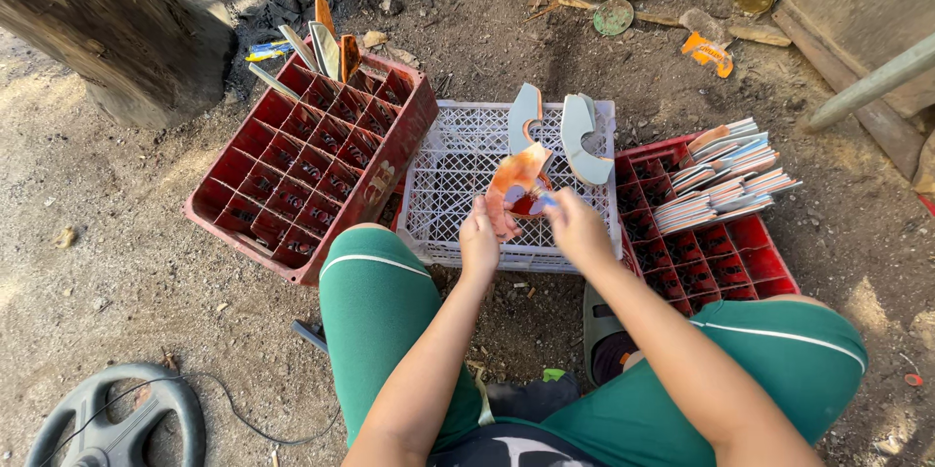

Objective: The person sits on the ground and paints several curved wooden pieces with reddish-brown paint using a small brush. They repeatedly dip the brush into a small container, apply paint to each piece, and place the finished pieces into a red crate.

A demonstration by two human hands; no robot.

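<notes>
My left hand (479,239) grips the lower edge of a flat, curved orange-and-white cut-out piece (516,180) over the white plastic crate (458,175). My right hand (577,225) pinches the same piece from the right side, near a small red part (526,204) behind it. Two pale blue-white curved pieces (579,141) stand upright in the crate just beyond my hands. A stack of several similar flat pieces (726,175) lies on the red crate at my right.
A red bottle crate (312,160) tilts at left with a few flat pieces standing in its far corner. A log (117,34) lies at the upper left, and cans and a jug sit at the top. A steering wheel (117,423) lies on the dirt near my green-trousered knees.
</notes>
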